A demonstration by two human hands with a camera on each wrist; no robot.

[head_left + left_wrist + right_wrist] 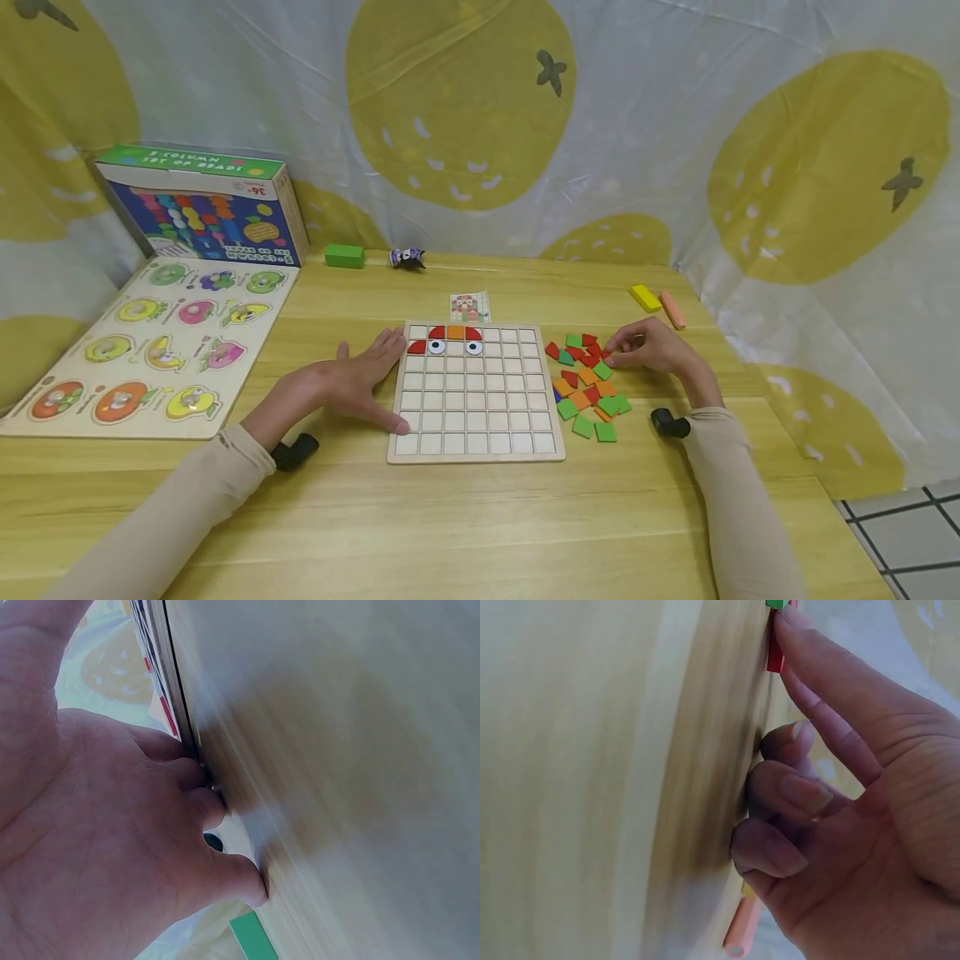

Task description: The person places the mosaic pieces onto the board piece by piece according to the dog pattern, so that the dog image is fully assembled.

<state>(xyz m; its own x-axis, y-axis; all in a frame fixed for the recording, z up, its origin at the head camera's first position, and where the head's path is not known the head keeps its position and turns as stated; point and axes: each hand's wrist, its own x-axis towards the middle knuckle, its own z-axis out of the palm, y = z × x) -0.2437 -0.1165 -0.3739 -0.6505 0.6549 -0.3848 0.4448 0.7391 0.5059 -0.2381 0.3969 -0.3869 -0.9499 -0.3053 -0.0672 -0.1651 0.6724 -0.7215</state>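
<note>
1. At left of my head view I see a fruit peg puzzle flat on the table.
2. Above it stands a colourful box.
3. A green block and small purple toy sit upper centre.
4. A yellow block and pink stick lie upper right.

Both arms wear long, close-fitting beige fabric sleeves, the left one and the right one, each ending at the wrist with a plain hem. A small black wrist-mounted camera sits under each wrist, left and right. The bare left hand and bare right hand carry no rings; fingernails are short and unpainted.
</note>
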